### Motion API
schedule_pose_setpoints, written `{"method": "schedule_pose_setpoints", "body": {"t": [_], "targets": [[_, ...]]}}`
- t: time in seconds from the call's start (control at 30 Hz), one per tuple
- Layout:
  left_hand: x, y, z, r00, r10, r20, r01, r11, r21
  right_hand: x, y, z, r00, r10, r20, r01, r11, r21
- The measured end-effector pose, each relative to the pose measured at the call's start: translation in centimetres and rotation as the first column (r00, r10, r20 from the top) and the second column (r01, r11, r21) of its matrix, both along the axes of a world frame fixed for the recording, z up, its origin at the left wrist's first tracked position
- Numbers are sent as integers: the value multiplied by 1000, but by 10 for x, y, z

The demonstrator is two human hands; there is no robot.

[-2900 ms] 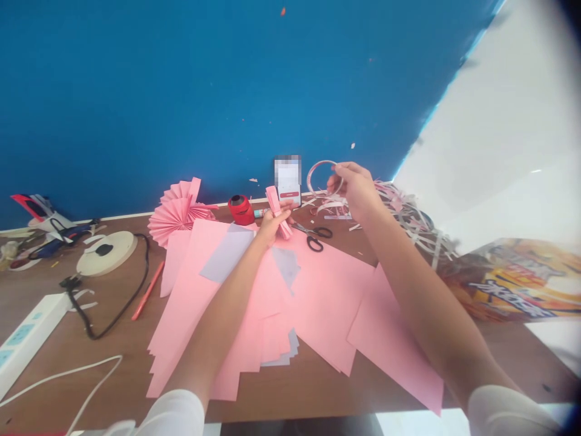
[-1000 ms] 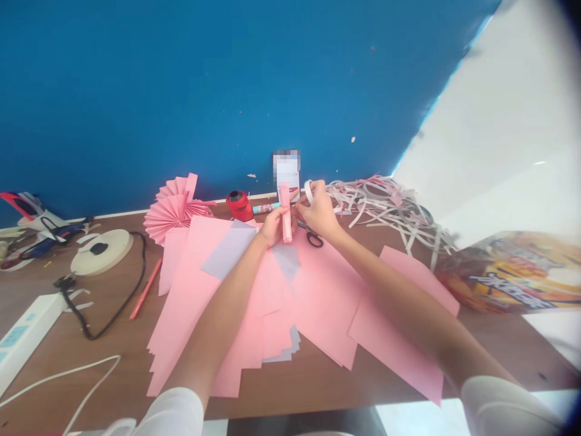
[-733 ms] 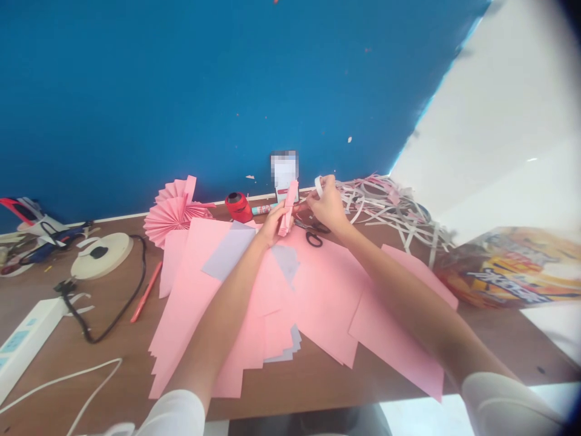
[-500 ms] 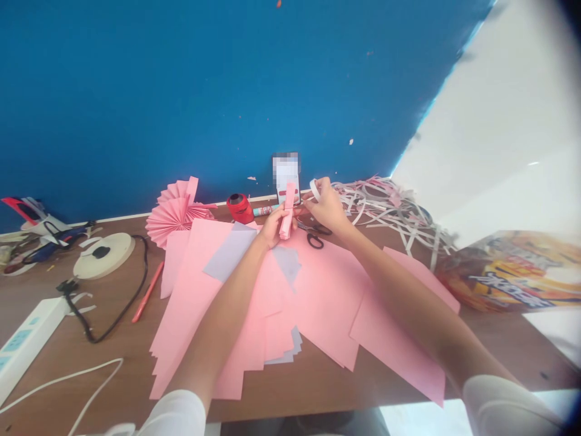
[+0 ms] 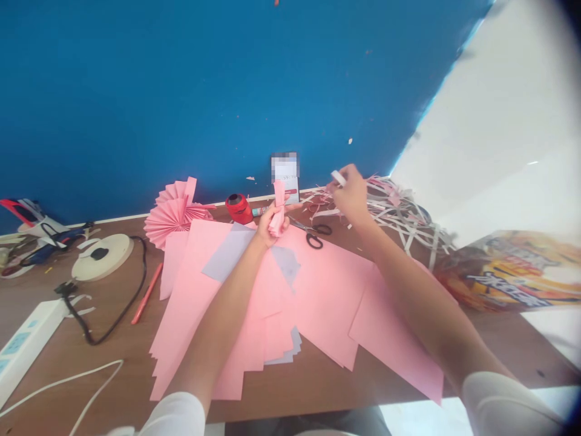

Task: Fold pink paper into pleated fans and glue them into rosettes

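Observation:
My left hand [image 5: 271, 219] is closed round a folded pink paper bundle [image 5: 277, 209], held upright above the spread of pink paper sheets [image 5: 313, 290]. My right hand [image 5: 350, 195] is raised to the right of it, fingers pinched on a small white strip or ring of tape [image 5: 338, 177]. Black scissors [image 5: 314, 234] lie on the pink sheets between my hands. A red spool [image 5: 238, 208] and a marker stand just behind the bundle.
A finished pink paper fan [image 5: 175, 212] leans at the blue wall. White and pink paper strips [image 5: 403, 209] pile at the right. A tape roll [image 5: 100, 254], black cable, red pencil [image 5: 147, 292] and power strip [image 5: 25, 342] lie left. A printed bag [image 5: 508, 272] sits right.
My right hand has pulled away from the bundle, up and to the right, with the white strip in its fingers. My left hand keeps the bundle, now gripped lower.

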State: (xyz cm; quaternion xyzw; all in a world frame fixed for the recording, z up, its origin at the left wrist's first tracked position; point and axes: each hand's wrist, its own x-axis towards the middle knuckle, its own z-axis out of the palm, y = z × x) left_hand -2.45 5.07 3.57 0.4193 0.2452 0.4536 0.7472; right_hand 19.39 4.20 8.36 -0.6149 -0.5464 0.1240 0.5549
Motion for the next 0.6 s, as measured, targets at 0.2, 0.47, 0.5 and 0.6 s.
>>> {"method": "schedule_pose_setpoints", "body": {"t": [0.2,0.47,0.5,0.6], "targets": [[2,3,-2,993,111,-34,-113,993,-46,39,1,15,981,-193,32,188,976,114],[7,4,-11,986,161,-36,-162,986,-29,26,5,19,967,-6,-255,14,1000,26],[7,3,-11,985,166,-39,-167,985,-31,20,4,20,946,56,-320,-62,998,-7],[8,2,-10,986,159,-44,-160,987,-26,3,0,24,904,189,-383,-239,967,-87]]}}
